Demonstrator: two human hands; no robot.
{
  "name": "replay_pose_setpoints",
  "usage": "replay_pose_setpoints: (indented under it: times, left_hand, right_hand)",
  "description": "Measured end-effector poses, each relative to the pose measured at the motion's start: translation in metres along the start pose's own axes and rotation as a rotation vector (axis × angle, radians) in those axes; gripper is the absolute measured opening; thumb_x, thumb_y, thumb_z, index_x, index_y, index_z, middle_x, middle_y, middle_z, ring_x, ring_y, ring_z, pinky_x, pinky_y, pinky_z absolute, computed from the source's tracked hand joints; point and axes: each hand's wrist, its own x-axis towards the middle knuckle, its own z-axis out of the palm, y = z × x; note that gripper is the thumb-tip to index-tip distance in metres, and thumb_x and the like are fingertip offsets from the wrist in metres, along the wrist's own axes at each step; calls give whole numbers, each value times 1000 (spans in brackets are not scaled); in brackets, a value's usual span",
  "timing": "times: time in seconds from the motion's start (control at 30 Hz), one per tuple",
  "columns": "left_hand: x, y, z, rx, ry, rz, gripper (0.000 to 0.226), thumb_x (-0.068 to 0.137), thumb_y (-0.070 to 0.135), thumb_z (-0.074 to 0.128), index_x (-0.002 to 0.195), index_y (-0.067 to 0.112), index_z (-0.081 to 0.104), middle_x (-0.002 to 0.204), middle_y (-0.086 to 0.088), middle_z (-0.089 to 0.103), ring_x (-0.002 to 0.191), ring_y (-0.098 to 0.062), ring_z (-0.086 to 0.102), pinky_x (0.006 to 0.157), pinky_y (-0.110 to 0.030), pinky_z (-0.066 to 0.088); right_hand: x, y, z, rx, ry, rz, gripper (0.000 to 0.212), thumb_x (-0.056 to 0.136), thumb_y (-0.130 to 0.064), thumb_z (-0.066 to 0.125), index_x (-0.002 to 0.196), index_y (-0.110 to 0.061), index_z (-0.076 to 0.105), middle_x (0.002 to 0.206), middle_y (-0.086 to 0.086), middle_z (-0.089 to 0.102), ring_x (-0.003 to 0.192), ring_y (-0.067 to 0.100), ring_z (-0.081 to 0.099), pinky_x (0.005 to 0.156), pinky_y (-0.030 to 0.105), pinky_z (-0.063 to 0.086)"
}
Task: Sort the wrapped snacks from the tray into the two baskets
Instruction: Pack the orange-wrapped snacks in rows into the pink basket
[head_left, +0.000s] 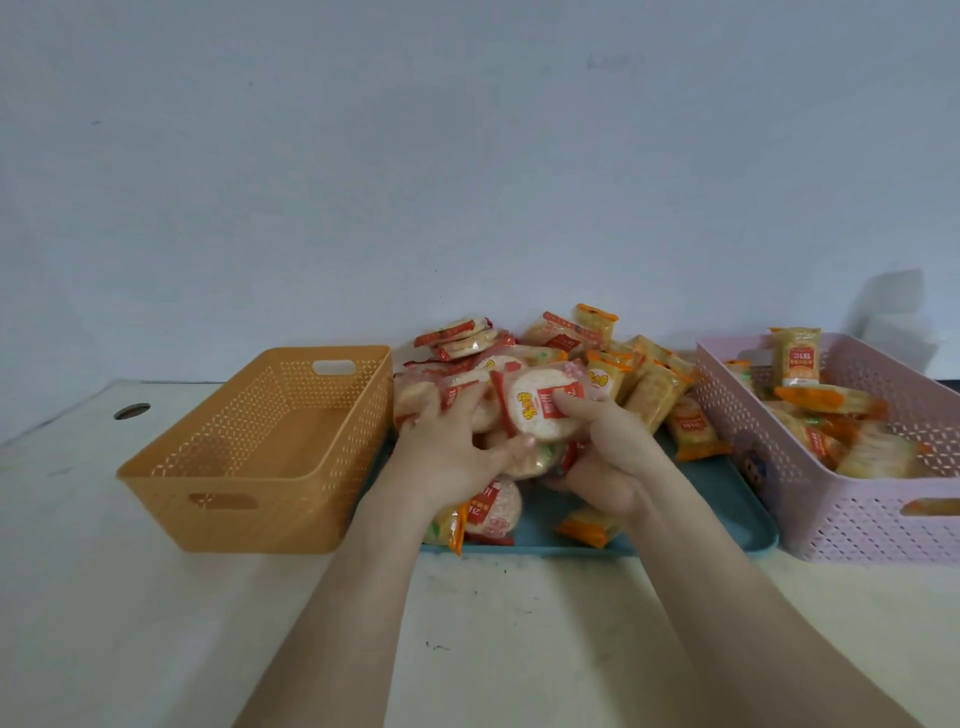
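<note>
1. Far left of the frame, a white table (156, 623) has a small round dark hole (132, 411) in its top.
2. Right of the hole stands an orange perforated plastic basket (249, 499), just beside the tray's left edge. Inside it only its own lattice walls and floor show.
3. At centre, the left hand (447, 447) reaches into the heap. Its grip is half spread, with the fingers bent over the red-wrapped round crackers (413, 397) and the thumb against the lower edge of the pack in the other hand.
4. The right hand (602, 452) has its grip closed on a round rice cracker in a clear wrapper with a red label (543, 410). The thumb presses the label from the front and the fingers are curled behind, holding the pack tilted above the heap.
5. Beneath both hands lies a flat teal plastic tray (701, 519). It carries a loose pile of round red packs on its left and orange-wrapped rectangular crackers (649, 395) on its right.
6. At the right edge of the frame sits a lilac perforated plastic basket (857, 519), holding several orange-wrapped rectangular packs (852, 400). One upright pack (795, 358) leans at its back wall.
</note>
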Motion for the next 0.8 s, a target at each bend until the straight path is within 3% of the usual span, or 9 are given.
replay_pose_setpoints:
  times: [0.07, 0.2, 0.3, 0.43, 0.57, 0.73, 0.8]
  left_hand:
    - [-1, 0, -1, 31, -31, 16, 104, 65, 80, 59, 150, 42, 13, 163, 2, 3, 147, -26, 21, 112, -45, 34]
    - [-2, 1, -3, -60, 35, 100, 102, 64, 60, 78, 147, 33, 26, 151, 9, 37, 137, -16, 37, 108, -41, 40]
    - [-8, 11, -4, -232, 55, 159, 72, 74, 49, 78, 135, 34, 45, 126, 20, 50, 120, -5, 47, 95, -27, 43]
    - [-11, 21, -9, -463, 115, 210, 43, 78, 48, 74, 116, 47, 53, 113, 23, 63, 107, 7, 58, 83, -17, 51]
    - [-15, 29, -15, -588, 208, 262, 67, 67, 59, 75, 128, 44, 52, 126, 17, 61, 120, -9, 56, 95, -39, 52]
    - [-27, 43, -38, -638, 301, 315, 74, 66, 53, 79, 132, 35, 52, 135, 5, 57, 122, -14, 56, 92, -40, 55]
    - [-36, 43, -56, -684, 365, 339, 70, 70, 42, 81, 133, 32, 52, 133, 4, 57, 120, -9, 57, 92, -35, 55]
  right_hand:
    - [1, 4, 4, -70, -32, 13, 40, 91, -13, 60, 127, -27, 50, 121, 10, 66, 107, 35, 64, 83, 56, 50]
    - [-3, 7, 5, -142, -125, 1, 45, 89, -18, 64, 126, -39, 49, 115, 6, 69, 99, 29, 68, 85, 51, 52]
    - [-7, 6, 1, -166, -173, -1, 40, 88, -20, 66, 121, -39, 54, 113, 9, 71, 100, 30, 69, 83, 52, 54]
    - [-16, -8, 7, -154, -211, -75, 39, 87, -16, 68, 122, -32, 57, 115, 10, 70, 103, 32, 67, 80, 50, 56]
    - [-29, -23, 17, -161, -277, -155, 44, 88, -13, 67, 127, -30, 54, 115, 11, 70, 101, 31, 69, 85, 55, 54]
    - [-52, -36, 39, -222, -350, -288, 43, 90, -12, 63, 128, -25, 51, 113, 8, 71, 101, 27, 70, 86, 54, 54]
    - [-58, -42, 59, -233, -382, -326, 43, 89, -12, 64, 128, -25, 50, 114, 9, 71, 101, 29, 70, 86, 55, 54]
